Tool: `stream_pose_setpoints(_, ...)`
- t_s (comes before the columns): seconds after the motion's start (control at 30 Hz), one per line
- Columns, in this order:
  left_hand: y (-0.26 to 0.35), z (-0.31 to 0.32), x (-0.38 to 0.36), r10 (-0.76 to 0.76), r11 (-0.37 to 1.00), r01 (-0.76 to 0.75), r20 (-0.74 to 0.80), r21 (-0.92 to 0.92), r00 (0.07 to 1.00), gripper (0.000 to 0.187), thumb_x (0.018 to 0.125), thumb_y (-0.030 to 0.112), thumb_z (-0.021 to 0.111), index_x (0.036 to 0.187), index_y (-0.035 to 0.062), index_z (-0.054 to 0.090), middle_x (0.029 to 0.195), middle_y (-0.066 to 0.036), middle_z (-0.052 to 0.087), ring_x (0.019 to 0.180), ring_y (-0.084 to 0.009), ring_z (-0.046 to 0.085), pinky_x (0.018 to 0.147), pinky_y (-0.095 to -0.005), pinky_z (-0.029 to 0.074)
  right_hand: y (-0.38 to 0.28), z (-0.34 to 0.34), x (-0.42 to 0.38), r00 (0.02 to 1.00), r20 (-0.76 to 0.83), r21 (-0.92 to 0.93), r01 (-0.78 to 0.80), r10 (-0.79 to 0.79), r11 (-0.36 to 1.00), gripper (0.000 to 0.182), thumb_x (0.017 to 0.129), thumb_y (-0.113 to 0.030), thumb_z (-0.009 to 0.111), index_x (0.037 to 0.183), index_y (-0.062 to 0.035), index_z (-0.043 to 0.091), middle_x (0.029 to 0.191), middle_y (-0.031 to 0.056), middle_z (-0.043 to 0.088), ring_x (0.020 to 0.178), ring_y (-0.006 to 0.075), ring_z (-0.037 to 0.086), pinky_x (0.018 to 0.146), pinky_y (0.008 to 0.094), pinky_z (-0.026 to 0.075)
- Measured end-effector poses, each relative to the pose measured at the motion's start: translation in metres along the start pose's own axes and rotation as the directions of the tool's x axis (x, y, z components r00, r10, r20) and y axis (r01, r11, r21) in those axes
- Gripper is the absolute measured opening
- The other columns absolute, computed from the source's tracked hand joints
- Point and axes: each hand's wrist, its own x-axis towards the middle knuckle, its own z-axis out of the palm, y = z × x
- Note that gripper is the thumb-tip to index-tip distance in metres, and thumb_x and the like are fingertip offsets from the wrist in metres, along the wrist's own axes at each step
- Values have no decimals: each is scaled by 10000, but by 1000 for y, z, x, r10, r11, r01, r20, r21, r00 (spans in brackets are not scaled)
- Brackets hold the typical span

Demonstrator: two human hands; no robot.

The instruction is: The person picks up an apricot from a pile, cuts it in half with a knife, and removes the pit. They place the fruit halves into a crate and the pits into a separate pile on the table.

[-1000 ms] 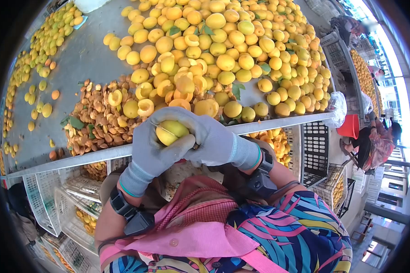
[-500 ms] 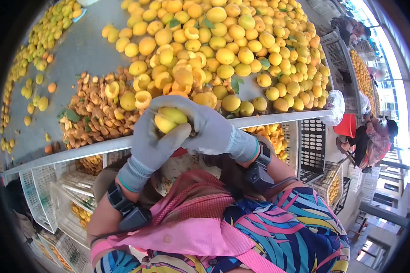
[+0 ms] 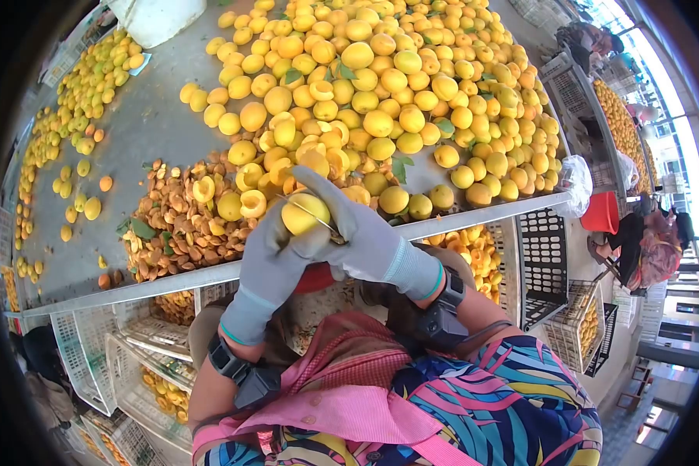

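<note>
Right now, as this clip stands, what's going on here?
A person in grey gloves is working at a metal table. Their left hand holds a yellow fruit just above the near edge, and their right hand has a thin blade against it. Beyond the hands lie a large heap of mostly whole fruit and, to the left, a pile of brown pits. Opened fruit sits in a crate below the edge.

Metal table point(image 3: 159, 109), grey, with a raised front edge: one large heap of yellow-orange apricots point(image 3: 408, 62). One pile of brown pits point(image 3: 182, 221) nearer the edge; one spread of greener apricots point(image 3: 93, 74) along the far-left side.
</note>
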Motion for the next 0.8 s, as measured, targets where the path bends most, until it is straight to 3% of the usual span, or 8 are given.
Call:
stream_pose_setpoints(0.1, 8, -2, 4, 100, 960, -88, -33, 267, 994, 478, 794, 300, 713, 1115, -8, 537, 961, -89, 633, 874, -160, 609, 789, -290, 480, 19, -1, 8, 975, -10, -125, 219, -222, 968, 844, 776, -63, 609, 1466, -144, 129, 857, 142, 627, 509, 193, 594, 510, 303, 498)
stream_pose_setpoints(0.17, 10, -3, 7, 96, 963, -86, -28, 256, 995, 516, 775, 305, 730, 1127, -17, 533, 950, -111, 646, 865, -182, 629, 783, -300, 493, 14, -7, 12, 996, 79, -72, 43, -37, 996, 868, 760, -74, 620, 1464, -129, 115, 809, 156, 625, 514, 201, 601, 524, 320, 503)
stream_pose_setpoints(0.27, 6, -4, 8, 106, 961, -79, -89, 263, 990, 522, 775, 313, 729, 1133, -13, 534, 958, -113, 640, 872, -180, 626, 785, -288, 492, 17, -3, 19, 995, 45, -110, 95, -90, 989, 869, 752, -86, 634, 1455, -116, 124, 818, 189, 624, 524, 211, 612, 526, 321, 506)
stream_pose_setpoints(0.43, 1, 2, 5, -110, 986, 101, -62, -132, 992, 530, 795, 340, 714, 1150, -8, 531, 1018, -85, 625, 917, -143, 601, 791, -289, 491, 30, -2, 23, 986, 40, -274, 167, -162, 947, 826, 777, -114, 622, 1443, -109, 133, 768, 183, 627, 522, 223, 621, 524, 324, 507)
stream_pose_setpoints(0.5, 1, -1, 7, -68, 994, 73, -70, 77, 995, 535, 807, 333, 708, 1171, -9, 519, 1035, -75, 617, 932, -136, 592, 808, -288, 489, 21, -4, 22, 970, 44, -292, 242, -239, 926, 806, 791, -124, 612, 1440, -108, 135, 744, 171, 629, 516, 225, 621, 522, 327, 508)
stream_pose_setpoints(0.57, 2, -4, 11, -6, 956, 25, -65, 294, 998, 540, 818, 327, 702, 1192, -11, 506, 1052, -65, 610, 948, -128, 583, 824, -287, 487, 0, -11, 19, 986, 120, -233, -88, 119, 968, 795, 801, -137, 611, 1439, -106, 139, 746, 158, 632, 527, 213, 625, 538, 329, 511)
stream_pose_setpoints(0.67, -3, -4, 9, 56, 980, -46, -48, 196, 997, 526, 842, 263, 688, 1239, -12, 481, 1089, -56, 594, 973, -126, 572, 866, -276, 470, -6, -9, 17, 976, 76, -186, -186, 203, 965, 870, 783, -125, 678, 1466, -152, 140, 1056, 116, 616, 571, 145, 592, 514, 264, 480)
stream_pose_setpoints(0.8, -2, -5, 4, -39, 967, 36, -5, -252, 999, 524, 856, 176, 671, 1293, -8, 451, 1120, -45, 578, 1003, -116, 548, 894, -257, 446, -5, -10, 8, 989, 69, -36, -132, 134, 991, 865, 795, -134, 674, 1469, -155, 132, 1033, 117, 618, 565, 144, 586, 522, 263, 477)
